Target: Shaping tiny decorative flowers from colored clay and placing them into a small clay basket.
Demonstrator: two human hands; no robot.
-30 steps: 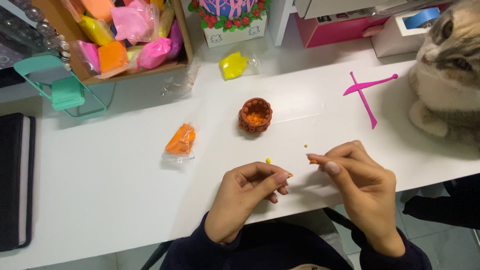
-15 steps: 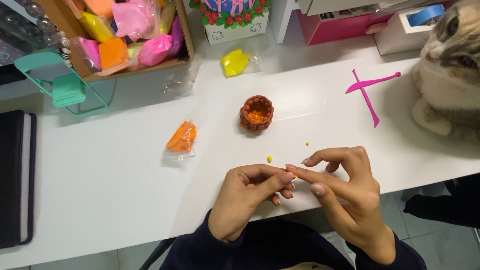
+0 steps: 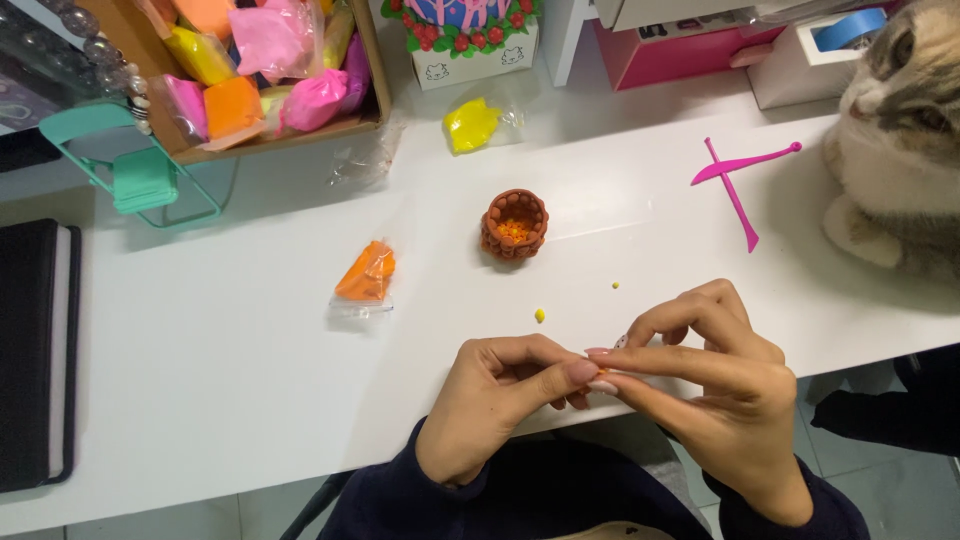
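On the tabletop (image 3: 200,350), a small clay pot (image 3: 514,224) sits behind both hands, which meet at the near edge. A wrapped clay packet (image 3: 366,276) lies left of the pot; a cat (image 3: 900,150) sits far right, with two modelling tools (image 3: 740,180) crossed beside it.

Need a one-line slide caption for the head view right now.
Left hand and right hand meet fingertip to fingertip over the white table, near a small brown clay basket; a cat sits alongside.

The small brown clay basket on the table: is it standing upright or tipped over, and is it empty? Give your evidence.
Upright and not empty. The brown clay basket rests on its base on the white table, its round opening facing up, with orange bits visible inside.
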